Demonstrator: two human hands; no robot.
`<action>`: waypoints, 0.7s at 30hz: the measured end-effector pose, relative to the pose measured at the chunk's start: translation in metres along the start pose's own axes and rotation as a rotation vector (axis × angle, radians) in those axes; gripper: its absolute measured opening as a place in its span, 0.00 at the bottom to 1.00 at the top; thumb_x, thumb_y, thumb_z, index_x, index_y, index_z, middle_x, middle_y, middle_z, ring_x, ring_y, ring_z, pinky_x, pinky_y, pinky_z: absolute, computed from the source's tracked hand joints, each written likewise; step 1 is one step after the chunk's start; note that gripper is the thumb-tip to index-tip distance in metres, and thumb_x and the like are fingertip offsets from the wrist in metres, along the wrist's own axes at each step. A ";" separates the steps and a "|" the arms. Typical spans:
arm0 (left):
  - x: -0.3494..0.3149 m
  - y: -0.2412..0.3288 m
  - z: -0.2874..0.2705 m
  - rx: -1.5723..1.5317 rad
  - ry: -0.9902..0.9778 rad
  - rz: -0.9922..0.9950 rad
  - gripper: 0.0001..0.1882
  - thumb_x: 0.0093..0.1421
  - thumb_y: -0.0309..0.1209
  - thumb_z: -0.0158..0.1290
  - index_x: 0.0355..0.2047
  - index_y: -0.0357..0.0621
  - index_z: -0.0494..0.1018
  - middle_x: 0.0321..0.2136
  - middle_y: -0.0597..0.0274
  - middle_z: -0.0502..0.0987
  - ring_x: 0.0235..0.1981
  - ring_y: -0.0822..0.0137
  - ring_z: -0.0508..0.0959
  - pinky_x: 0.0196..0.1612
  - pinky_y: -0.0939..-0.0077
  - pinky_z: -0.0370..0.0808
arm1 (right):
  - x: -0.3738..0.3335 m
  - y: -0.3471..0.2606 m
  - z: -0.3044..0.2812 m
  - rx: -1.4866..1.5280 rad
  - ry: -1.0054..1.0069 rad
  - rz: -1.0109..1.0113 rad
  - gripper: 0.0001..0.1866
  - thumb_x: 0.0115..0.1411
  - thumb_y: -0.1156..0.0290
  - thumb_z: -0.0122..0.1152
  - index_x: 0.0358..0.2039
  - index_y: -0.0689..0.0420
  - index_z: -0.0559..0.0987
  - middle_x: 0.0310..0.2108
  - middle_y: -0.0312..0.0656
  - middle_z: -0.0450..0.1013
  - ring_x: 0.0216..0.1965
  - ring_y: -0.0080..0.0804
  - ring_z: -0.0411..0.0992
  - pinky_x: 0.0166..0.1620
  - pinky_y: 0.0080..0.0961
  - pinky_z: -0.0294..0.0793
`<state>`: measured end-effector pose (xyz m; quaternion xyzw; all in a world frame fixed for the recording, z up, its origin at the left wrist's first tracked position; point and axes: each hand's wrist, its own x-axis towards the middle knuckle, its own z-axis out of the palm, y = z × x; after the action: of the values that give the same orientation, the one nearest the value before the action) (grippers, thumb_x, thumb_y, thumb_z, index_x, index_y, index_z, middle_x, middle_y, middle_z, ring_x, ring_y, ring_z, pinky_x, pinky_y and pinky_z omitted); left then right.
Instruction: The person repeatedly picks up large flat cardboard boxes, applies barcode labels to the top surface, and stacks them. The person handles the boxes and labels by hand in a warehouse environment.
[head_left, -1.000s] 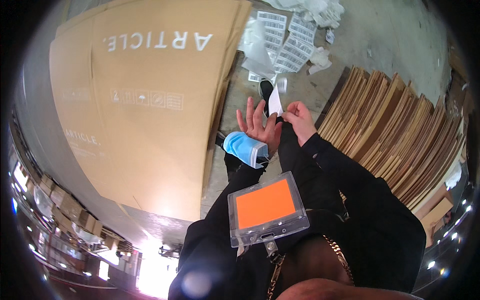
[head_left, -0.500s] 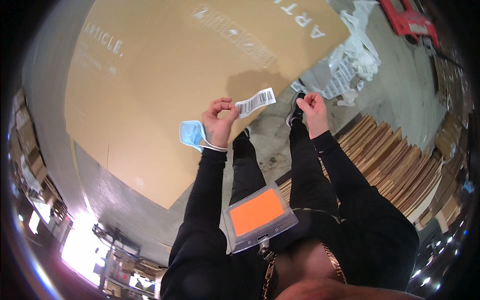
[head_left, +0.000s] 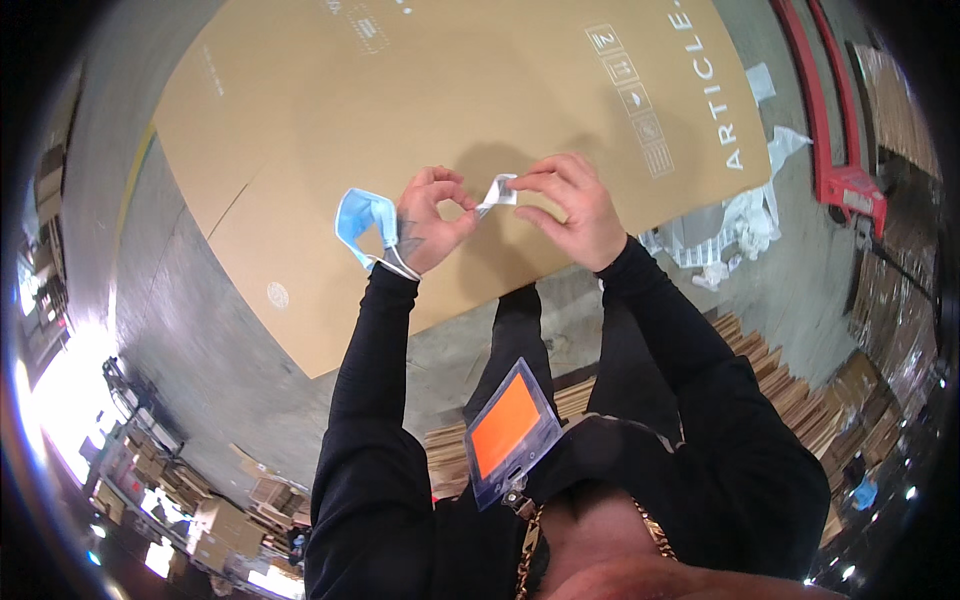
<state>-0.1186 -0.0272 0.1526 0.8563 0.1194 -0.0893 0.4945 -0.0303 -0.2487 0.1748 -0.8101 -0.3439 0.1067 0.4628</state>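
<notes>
A small white barcode label (head_left: 500,190) is pinched at its lower left end in my left hand (head_left: 437,220), between thumb and fingers. The label's upper part curls. My right hand (head_left: 575,210) reaches in from the right with thumb and fingers apart, a fingertip at the label's upper right edge. From my left wrist a blue face mask (head_left: 365,222) hangs by its white loop. Both hands are above a large brown cardboard box (head_left: 330,180) with white printing and handling symbols.
Crumpled clear plastic wrap (head_left: 750,225) lies on the concrete floor beyond the box's right side. A red pallet jack (head_left: 850,195) stands at the far right. Stacked flat cardboard (head_left: 790,395) is beside my legs. A badge with an orange card (head_left: 505,425) hangs at my chest.
My right hand has moved left and up to the label, its fingers spreading. The label, flat before, is now curled. My view has shifted and turned, showing more of the box beneath my hands.
</notes>
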 end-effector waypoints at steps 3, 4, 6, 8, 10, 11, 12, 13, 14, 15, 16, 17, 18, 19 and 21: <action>0.000 0.014 -0.011 0.308 0.119 0.215 0.07 0.42 0.28 0.61 0.23 0.51 0.75 0.44 0.60 0.72 0.57 0.48 0.69 0.59 0.51 0.63 | 0.030 -0.018 0.014 -0.152 -0.097 -0.159 0.14 0.46 0.72 0.70 0.35 0.53 0.80 0.39 0.39 0.71 0.46 0.41 0.68 0.53 0.39 0.67; -0.001 0.020 -0.014 0.380 0.095 0.214 0.07 0.43 0.28 0.61 0.24 0.52 0.75 0.46 0.61 0.71 0.60 0.49 0.66 0.61 0.45 0.59 | 0.031 -0.020 0.019 -0.176 -0.114 -0.185 0.14 0.44 0.72 0.70 0.34 0.53 0.79 0.39 0.39 0.70 0.46 0.41 0.68 0.53 0.41 0.66; -0.005 0.034 -0.019 0.422 0.094 0.188 0.06 0.44 0.29 0.60 0.24 0.52 0.75 0.47 0.61 0.70 0.63 0.50 0.63 0.63 0.39 0.54 | 0.035 -0.024 0.025 -0.184 -0.138 -0.207 0.14 0.42 0.72 0.70 0.33 0.53 0.79 0.39 0.39 0.70 0.47 0.41 0.67 0.53 0.42 0.65; -0.007 0.038 -0.019 0.443 0.134 0.177 0.06 0.44 0.29 0.60 0.24 0.51 0.75 0.48 0.61 0.70 0.64 0.50 0.62 0.64 0.39 0.52 | 0.040 -0.025 0.028 -0.152 -0.153 -0.198 0.13 0.43 0.72 0.70 0.31 0.53 0.78 0.39 0.39 0.70 0.47 0.40 0.67 0.53 0.42 0.65; -0.010 0.042 -0.019 0.445 0.153 0.145 0.06 0.44 0.28 0.60 0.24 0.51 0.75 0.48 0.61 0.70 0.64 0.50 0.61 0.65 0.39 0.51 | 0.042 -0.028 0.028 -0.149 -0.143 -0.180 0.11 0.43 0.73 0.70 0.28 0.54 0.78 0.39 0.38 0.70 0.47 0.41 0.67 0.54 0.42 0.65; -0.010 0.044 -0.020 0.436 0.158 0.126 0.05 0.44 0.28 0.60 0.24 0.51 0.75 0.48 0.61 0.70 0.64 0.50 0.61 0.65 0.39 0.50 | 0.044 -0.028 0.028 -0.148 -0.131 -0.171 0.10 0.44 0.73 0.69 0.27 0.55 0.78 0.39 0.38 0.70 0.47 0.41 0.67 0.54 0.43 0.65; -0.010 0.047 -0.017 0.421 0.155 0.106 0.05 0.44 0.28 0.60 0.24 0.51 0.76 0.48 0.60 0.70 0.64 0.50 0.61 0.65 0.38 0.50 | 0.042 -0.027 0.027 -0.148 -0.122 -0.152 0.09 0.44 0.73 0.69 0.27 0.55 0.77 0.39 0.38 0.70 0.47 0.41 0.67 0.54 0.44 0.65; -0.009 0.049 -0.016 0.415 0.162 0.094 0.05 0.45 0.28 0.59 0.24 0.51 0.76 0.48 0.60 0.70 0.64 0.50 0.61 0.65 0.38 0.50 | 0.043 -0.023 0.025 -0.155 -0.134 -0.171 0.09 0.44 0.73 0.69 0.26 0.55 0.77 0.39 0.38 0.70 0.47 0.41 0.67 0.55 0.44 0.65; -0.007 0.051 -0.016 0.409 0.168 0.083 0.04 0.45 0.28 0.59 0.24 0.51 0.76 0.48 0.60 0.70 0.64 0.50 0.61 0.65 0.38 0.50 | 0.044 -0.019 0.023 -0.163 -0.145 -0.189 0.09 0.44 0.73 0.69 0.26 0.55 0.77 0.39 0.38 0.70 0.47 0.41 0.67 0.56 0.45 0.65; -0.006 0.052 -0.013 0.401 0.171 0.072 0.04 0.45 0.28 0.59 0.23 0.51 0.76 0.48 0.60 0.70 0.64 0.50 0.61 0.65 0.38 0.50 | 0.045 -0.016 0.020 -0.172 -0.158 -0.204 0.09 0.44 0.73 0.69 0.26 0.56 0.77 0.39 0.38 0.70 0.47 0.41 0.67 0.56 0.46 0.65; -0.004 0.052 -0.009 0.373 0.184 0.059 0.03 0.45 0.28 0.59 0.23 0.51 0.76 0.48 0.60 0.70 0.64 0.49 0.61 0.65 0.38 0.50 | 0.045 -0.013 0.016 -0.164 -0.167 -0.215 0.09 0.44 0.74 0.69 0.26 0.56 0.76 0.39 0.38 0.70 0.47 0.41 0.67 0.57 0.46 0.65; -0.002 0.053 -0.004 0.344 0.198 0.047 0.03 0.45 0.29 0.59 0.23 0.51 0.76 0.48 0.59 0.70 0.64 0.49 0.62 0.65 0.38 0.50 | 0.046 -0.010 0.012 -0.158 -0.176 -0.226 0.09 0.44 0.74 0.69 0.26 0.56 0.76 0.39 0.38 0.70 0.47 0.41 0.67 0.57 0.47 0.65; 0.002 0.055 0.000 0.317 0.216 0.032 0.02 0.46 0.29 0.59 0.22 0.51 0.77 0.48 0.59 0.70 0.64 0.48 0.62 0.64 0.38 0.50 | 0.048 -0.008 0.007 -0.149 -0.187 -0.240 0.09 0.44 0.74 0.68 0.25 0.56 0.76 0.39 0.38 0.70 0.48 0.41 0.67 0.58 0.47 0.64; 0.006 0.059 0.003 0.248 0.219 -0.036 0.02 0.48 0.30 0.58 0.23 0.49 0.78 0.47 0.58 0.72 0.61 0.51 0.66 0.64 0.44 0.54 | 0.049 -0.006 0.002 -0.151 -0.189 -0.245 0.09 0.44 0.75 0.68 0.25 0.56 0.76 0.39 0.38 0.70 0.48 0.41 0.67 0.58 0.48 0.64; 0.018 0.048 0.009 -0.242 0.150 -0.222 0.04 0.50 0.30 0.56 0.22 0.46 0.78 0.44 0.59 0.75 0.58 0.55 0.69 0.64 0.50 0.56 | 0.050 -0.004 -0.008 -0.155 -0.207 -0.264 0.09 0.43 0.75 0.67 0.24 0.56 0.75 0.39 0.38 0.70 0.48 0.41 0.68 0.58 0.49 0.64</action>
<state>-0.0879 -0.0562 0.1825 0.7764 0.2594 -0.0641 0.5708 0.0090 -0.2195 0.1894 -0.7758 -0.5002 0.1011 0.3711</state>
